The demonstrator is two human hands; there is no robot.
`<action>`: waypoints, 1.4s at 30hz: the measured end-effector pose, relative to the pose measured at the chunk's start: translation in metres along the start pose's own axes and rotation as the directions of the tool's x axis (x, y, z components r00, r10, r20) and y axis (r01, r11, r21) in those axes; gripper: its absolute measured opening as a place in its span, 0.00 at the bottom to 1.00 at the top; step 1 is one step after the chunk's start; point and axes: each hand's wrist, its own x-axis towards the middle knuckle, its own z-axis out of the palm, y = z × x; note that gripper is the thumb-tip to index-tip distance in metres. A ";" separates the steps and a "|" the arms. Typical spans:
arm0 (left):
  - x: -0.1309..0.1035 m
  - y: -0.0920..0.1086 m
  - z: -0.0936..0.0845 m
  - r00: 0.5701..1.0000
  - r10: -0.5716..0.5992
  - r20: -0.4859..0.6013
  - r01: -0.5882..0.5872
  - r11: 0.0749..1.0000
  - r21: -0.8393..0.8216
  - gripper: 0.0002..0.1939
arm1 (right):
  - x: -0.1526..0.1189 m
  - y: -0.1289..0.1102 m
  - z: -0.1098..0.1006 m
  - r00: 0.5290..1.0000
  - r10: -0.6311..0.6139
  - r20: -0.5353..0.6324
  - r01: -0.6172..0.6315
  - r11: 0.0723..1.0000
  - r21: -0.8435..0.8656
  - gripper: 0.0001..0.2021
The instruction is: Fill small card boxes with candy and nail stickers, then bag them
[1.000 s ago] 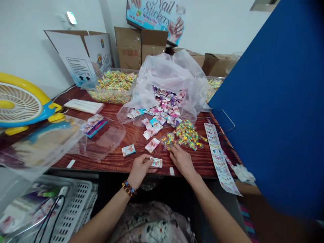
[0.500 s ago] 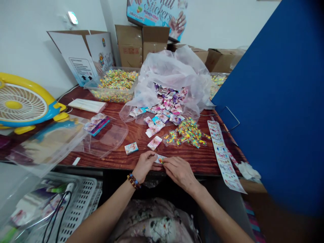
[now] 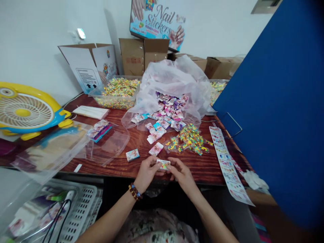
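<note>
Near the table's front edge, my left hand (image 3: 147,173) and my right hand (image 3: 184,175) hold a small white card (image 3: 160,161) from its two sides. A small packet of coloured candy (image 3: 165,164) lies on the card, under my thumbs. Both hands are closed around it, and some fingertips are hidden below. Just beyond are a pink small box (image 3: 156,149) and a blue-edged small box (image 3: 132,155). A heap of candy packets (image 3: 189,138) lies to the right. Several more small boxes (image 3: 170,104) spill from a translucent plastic bag (image 3: 174,76).
A strip of sticker sheets (image 3: 222,158) hangs over the front edge at right, beside a blue panel (image 3: 265,111). A clear tub of candy (image 3: 116,101), a yellow fan (image 3: 32,91) and plastic sleeves (image 3: 58,141) are at left. A white basket (image 3: 87,192) stands below.
The view has shifted, so the table sits slightly lower. My right hand has turned, its fingers moving from over the card to its right end, and more of the candy packet shows.
</note>
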 end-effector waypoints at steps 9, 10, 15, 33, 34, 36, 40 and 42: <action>0.001 -0.001 0.004 0.990 0.132 0.050 -0.140 0.956 0.257 0.11 | 0.002 -0.008 0.003 0.990 0.142 0.024 -0.144 0.956 0.254 0.16; 0.001 -0.001 0.004 0.990 0.123 0.067 -0.137 0.951 0.278 0.10 | 0.002 -0.009 0.002 0.988 0.154 0.032 -0.157 0.953 0.260 0.16; 0.004 0.007 -0.003 0.935 0.350 0.057 -0.298 0.688 0.662 0.08 | 0.007 -0.010 -0.006 0.986 0.155 -0.063 -0.142 0.974 0.175 0.16; 0.009 -0.003 -0.022 0.803 0.561 0.201 -0.341 0.157 0.927 0.27 | 0.041 -0.041 -0.013 0.969 -0.223 -0.102 0.171 0.913 -0.371 0.11; 0.006 -0.004 -0.023 0.804 0.562 0.192 -0.344 0.177 0.922 0.26 | 0.038 -0.041 -0.012 0.974 -0.208 -0.085 0.163 0.914 -0.373 0.11; 0.004 -0.005 -0.024 0.810 0.555 0.187 -0.346 0.197 0.917 0.26 | 0.035 -0.042 -0.012 0.986 -0.163 -0.030 0.141 0.919 -0.369 0.11; 0.000 -0.003 -0.021 0.813 0.522 0.259 -0.396 0.170 0.902 0.25 | 0.040 -0.048 -0.022 0.993 -0.048 0.105 0.088 0.904 -0.418 0.09; -0.002 0.000 -0.019 0.806 0.510 0.301 -0.416 0.127 0.900 0.25 | 0.045 -0.052 -0.025 0.992 -0.050 0.112 0.097 0.877 -0.471 0.09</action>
